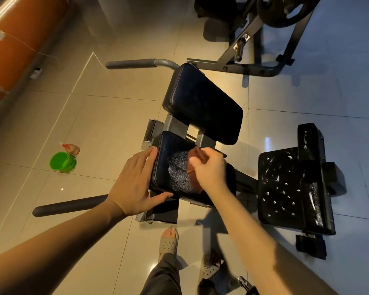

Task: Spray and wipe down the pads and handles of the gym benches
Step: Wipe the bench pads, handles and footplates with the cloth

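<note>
Clutching a cloth (brownish), right hand on seat pad; left hand rests flat

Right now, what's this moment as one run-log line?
step: wiping | left hand: presses seat pad edge | right hand: grips brown cloth on pad | right bench pad: white droplets

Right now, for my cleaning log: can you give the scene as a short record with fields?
left hand: fingers straight, braced on the seat pad's left edge
right hand: grips cloth, on seat pad, blurred
seat pad: wet smear beside cloth
back pad: no droplets visible
right bench: pads dotted with white droplets
near handle: no hand on it
far handle: no hand on it
bucket: green, on floor at left
</note>
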A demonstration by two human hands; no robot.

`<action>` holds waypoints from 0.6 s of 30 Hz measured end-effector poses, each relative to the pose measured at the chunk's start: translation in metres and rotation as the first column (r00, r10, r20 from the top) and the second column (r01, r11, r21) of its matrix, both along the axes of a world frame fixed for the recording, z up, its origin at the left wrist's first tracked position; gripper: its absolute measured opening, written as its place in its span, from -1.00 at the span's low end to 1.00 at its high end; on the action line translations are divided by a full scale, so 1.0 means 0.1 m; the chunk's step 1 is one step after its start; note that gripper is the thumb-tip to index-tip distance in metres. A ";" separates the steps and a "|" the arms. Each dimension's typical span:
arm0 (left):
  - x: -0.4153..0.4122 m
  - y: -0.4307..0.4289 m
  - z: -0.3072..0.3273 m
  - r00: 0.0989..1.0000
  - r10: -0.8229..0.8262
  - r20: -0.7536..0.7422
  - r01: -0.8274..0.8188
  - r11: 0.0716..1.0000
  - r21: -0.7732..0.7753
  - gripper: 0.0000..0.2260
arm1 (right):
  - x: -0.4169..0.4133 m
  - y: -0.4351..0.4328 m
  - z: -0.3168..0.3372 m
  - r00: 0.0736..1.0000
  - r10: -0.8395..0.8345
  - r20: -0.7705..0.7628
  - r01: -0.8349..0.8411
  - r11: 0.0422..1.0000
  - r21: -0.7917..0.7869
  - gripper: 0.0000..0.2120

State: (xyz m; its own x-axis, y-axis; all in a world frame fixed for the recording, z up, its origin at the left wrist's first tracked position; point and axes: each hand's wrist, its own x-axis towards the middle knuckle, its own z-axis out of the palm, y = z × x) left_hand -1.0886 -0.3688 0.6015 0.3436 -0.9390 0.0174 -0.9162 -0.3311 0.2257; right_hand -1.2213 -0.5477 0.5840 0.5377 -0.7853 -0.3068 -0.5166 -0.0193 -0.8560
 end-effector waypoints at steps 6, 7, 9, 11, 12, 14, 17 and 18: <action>-0.01 0.02 0.00 1.000 -0.009 0.000 0.009 1.000 -0.019 0.01 | -0.49 0.03 -0.22 0.995 0.068 -0.071 -0.070 0.997 -0.022 -0.90; -0.02 0.02 -0.01 1.000 -0.014 0.000 0.014 1.000 -0.026 0.01 | -0.55 -0.07 -0.27 0.994 0.035 -0.101 -0.037 0.999 -0.023 -0.88; -0.01 0.02 -0.02 1.000 -0.013 0.000 0.013 0.999 -0.034 0.02 | -0.58 -0.22 -0.37 0.989 -0.030 -0.143 0.029 1.000 -0.007 -0.90; 0.00 0.01 -0.02 1.000 -0.010 0.000 0.010 0.999 -0.038 0.02 | -0.51 -0.31 -0.44 0.978 -0.104 -0.179 0.109 0.994 0.018 -0.92; 0.00 0.01 -0.02 1.000 -0.009 0.001 0.009 0.999 -0.039 0.02 | -0.44 -0.32 -0.41 0.973 -0.142 -0.180 0.151 0.988 0.033 -0.93; 0.00 0.01 -0.01 1.000 -0.006 0.000 0.006 0.999 -0.034 0.02 | -0.23 -0.28 -0.30 0.973 -0.173 -0.151 0.179 0.984 0.027 -0.90; 0.00 0.01 -0.02 1.000 -0.004 -0.012 0.004 1.000 -0.029 0.02 | 0.09 0.02 0.05 0.999 0.000 -0.054 -0.001 1.000 -0.027 -0.80; 0.00 0.01 -0.02 1.000 -0.002 -0.019 0.001 1.000 -0.025 0.02 | 0.11 0.16 0.15 0.995 0.095 -0.023 -0.096 0.993 -0.073 -0.78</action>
